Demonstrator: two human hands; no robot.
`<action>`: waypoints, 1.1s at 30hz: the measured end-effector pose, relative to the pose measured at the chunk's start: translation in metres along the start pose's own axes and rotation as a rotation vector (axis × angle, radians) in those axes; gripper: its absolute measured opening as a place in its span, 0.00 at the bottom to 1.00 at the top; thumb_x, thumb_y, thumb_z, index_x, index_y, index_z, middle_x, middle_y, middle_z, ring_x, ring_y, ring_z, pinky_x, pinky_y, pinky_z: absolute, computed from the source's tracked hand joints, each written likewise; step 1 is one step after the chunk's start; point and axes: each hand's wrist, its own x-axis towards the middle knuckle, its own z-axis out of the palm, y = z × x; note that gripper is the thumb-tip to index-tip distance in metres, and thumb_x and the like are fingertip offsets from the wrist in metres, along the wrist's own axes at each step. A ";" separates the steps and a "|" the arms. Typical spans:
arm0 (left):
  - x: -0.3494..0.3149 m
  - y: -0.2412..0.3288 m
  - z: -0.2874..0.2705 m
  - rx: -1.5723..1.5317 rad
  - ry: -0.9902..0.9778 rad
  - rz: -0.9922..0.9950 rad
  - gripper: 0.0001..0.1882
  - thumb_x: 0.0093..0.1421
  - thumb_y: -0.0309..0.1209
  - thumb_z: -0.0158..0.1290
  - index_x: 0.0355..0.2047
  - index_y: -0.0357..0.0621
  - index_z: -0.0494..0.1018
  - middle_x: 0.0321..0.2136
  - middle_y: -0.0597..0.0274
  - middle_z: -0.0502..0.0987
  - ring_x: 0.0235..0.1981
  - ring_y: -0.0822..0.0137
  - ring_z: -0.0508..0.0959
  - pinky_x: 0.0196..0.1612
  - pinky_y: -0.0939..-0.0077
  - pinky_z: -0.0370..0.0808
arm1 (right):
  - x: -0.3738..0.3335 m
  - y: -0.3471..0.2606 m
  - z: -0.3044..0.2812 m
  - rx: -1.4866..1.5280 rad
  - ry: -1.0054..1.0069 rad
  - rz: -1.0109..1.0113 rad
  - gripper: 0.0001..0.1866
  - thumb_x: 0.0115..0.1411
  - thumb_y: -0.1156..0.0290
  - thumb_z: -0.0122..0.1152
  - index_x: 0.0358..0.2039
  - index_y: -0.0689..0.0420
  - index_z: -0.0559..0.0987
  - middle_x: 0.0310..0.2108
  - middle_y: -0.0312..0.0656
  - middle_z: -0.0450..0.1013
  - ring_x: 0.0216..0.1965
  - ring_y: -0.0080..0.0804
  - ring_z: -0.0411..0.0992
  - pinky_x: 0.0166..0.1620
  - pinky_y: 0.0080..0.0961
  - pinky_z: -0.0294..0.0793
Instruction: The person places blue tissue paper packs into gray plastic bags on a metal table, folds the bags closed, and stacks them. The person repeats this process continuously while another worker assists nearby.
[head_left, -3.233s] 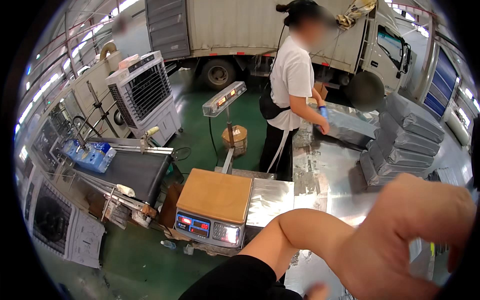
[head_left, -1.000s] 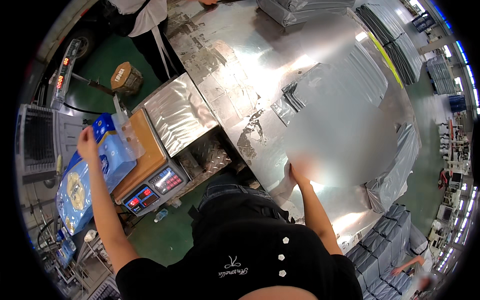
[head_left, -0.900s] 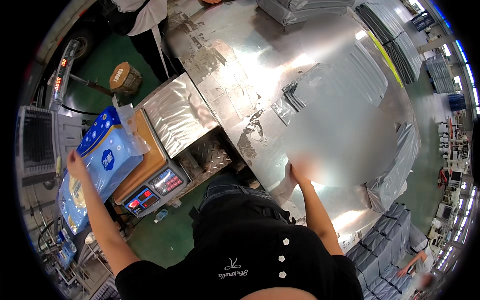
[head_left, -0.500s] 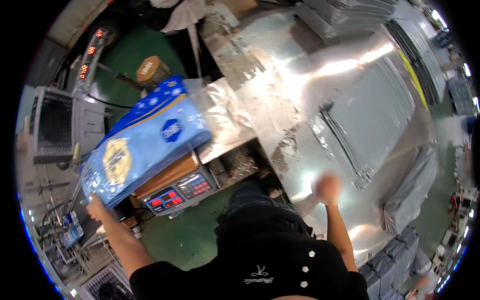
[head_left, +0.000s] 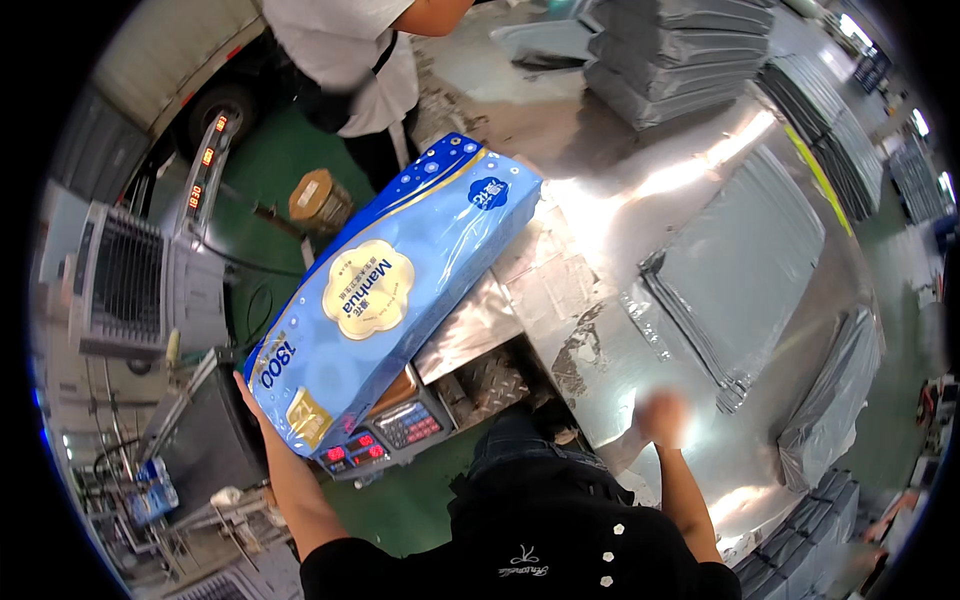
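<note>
A long, glossy blue plastic package (head_left: 400,290) with a cream flower-shaped label lies slantwise over a weighing scale (head_left: 385,440). It covers most of the scale's plate and reaches to the edge of the metal table. My left hand (head_left: 250,400) grips the package's near-left end, its fingers mostly hidden behind it. Over the metal table (head_left: 600,390) is my right hand (head_left: 663,418), smeared so that its fingers do not show. Nothing can be made out in it. Nearest to it lies a flat stack of grey plastic bags (head_left: 745,260).
Tall grey bundles (head_left: 680,60) stand at the table's far side, and a crumpled grey bag (head_left: 830,400) lies at its right edge. Another person (head_left: 350,60) stands at the far left. A post with a red display (head_left: 205,180) and an air cooler (head_left: 125,280) stand at left.
The blue package has shifted right and away, its far end now toward the metal table. My left hand has moved right with it. The other person shows more fully.
</note>
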 end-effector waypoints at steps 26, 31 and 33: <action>-0.384 -0.248 0.363 0.926 -1.708 0.217 0.20 0.61 0.45 0.48 0.31 0.38 0.74 0.22 0.46 0.76 0.27 0.47 0.77 0.30 0.60 0.71 | 0.138 0.113 -0.119 2.143 -0.226 0.954 0.31 0.54 0.61 0.56 0.57 0.60 0.64 0.50 0.49 0.70 0.48 0.43 0.72 0.53 0.36 0.72; -0.400 -0.278 0.455 0.706 -1.637 0.386 0.11 0.61 0.33 0.47 0.36 0.39 0.75 0.28 0.49 0.78 0.32 0.49 0.77 0.35 0.64 0.73 | 0.022 0.158 -0.265 2.114 -0.216 1.123 0.34 0.53 0.64 0.56 0.60 0.60 0.61 0.52 0.49 0.68 0.50 0.41 0.70 0.53 0.34 0.71; -0.385 -0.323 0.508 0.523 -1.565 0.911 0.11 0.58 0.28 0.47 0.38 0.38 0.74 0.34 0.49 0.77 0.37 0.49 0.76 0.40 0.62 0.73 | -0.039 0.154 -0.288 2.079 -0.170 1.237 0.35 0.53 0.64 0.56 0.61 0.61 0.59 0.52 0.49 0.68 0.51 0.40 0.69 0.53 0.33 0.71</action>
